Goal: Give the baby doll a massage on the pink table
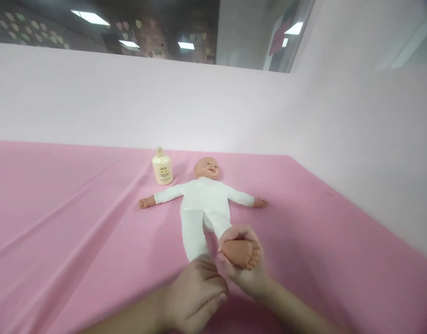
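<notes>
A baby doll (206,197) with a bald head and a white body lies on its back on a pink sheet (105,260), arms spread out, legs toward me. My right hand (253,278) is closed around the ankle of the leg on the right. That foot (238,253) is raised, its sole and toes facing me. At the end of the other leg, my left hand (199,292) is curled with its fingers folded; it hides the foot there.
A pale yellow pump bottle (162,168) stands upright left of the doll's head. Folds run through the sheet on the left. White walls (130,102) rise behind and to the right, with a dark window (164,28) above.
</notes>
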`<state>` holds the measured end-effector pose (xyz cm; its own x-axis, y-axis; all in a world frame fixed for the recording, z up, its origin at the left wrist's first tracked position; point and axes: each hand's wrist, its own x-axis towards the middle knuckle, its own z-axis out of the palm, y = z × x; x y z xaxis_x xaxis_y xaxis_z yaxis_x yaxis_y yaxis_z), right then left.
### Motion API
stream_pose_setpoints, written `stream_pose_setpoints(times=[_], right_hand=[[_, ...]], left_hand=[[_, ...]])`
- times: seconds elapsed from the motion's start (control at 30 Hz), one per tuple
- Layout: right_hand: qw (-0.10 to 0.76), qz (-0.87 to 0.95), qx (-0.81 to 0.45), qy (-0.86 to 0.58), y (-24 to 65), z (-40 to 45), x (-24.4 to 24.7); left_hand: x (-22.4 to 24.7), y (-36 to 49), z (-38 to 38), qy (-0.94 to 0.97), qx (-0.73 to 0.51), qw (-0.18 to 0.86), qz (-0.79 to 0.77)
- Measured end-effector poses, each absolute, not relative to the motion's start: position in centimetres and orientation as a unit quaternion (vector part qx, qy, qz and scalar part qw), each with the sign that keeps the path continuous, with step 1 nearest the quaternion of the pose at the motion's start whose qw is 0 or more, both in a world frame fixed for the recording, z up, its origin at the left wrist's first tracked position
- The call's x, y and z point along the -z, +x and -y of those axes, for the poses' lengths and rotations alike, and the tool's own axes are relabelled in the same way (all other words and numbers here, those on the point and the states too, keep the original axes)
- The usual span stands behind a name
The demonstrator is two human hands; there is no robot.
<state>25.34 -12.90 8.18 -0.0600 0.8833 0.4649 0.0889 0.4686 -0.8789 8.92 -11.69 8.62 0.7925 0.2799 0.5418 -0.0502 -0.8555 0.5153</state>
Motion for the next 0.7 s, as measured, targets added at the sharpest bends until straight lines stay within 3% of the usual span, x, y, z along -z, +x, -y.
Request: stream_pose_setpoints(times=[0.2,0.37,0.57,0.7], right_hand=[[0.494,0.641,-0.470,-0.351,25.9,11.7,-8.7],[0.413,0.635,-0.550,-0.351,25.7,11.1,-8.4],[0.391,0.561,-0.659,-0.313,25.5,9.7,-8.2],[0.382,0.553,-0.672,-0.310,25.2,10.0,-8.4]], left_hand=[[-7.5,9.4,11.7,0.932,-0.179,0.286,-0.128],[-7.9,9.3,11.3,0.920,-0.153,0.331,-0.142],[-8.5,7.3,8.3,0.724,-0.017,0.686,-0.077],[-8.2,5.6,5.1,0.623,-0.161,0.765,-0.037]])
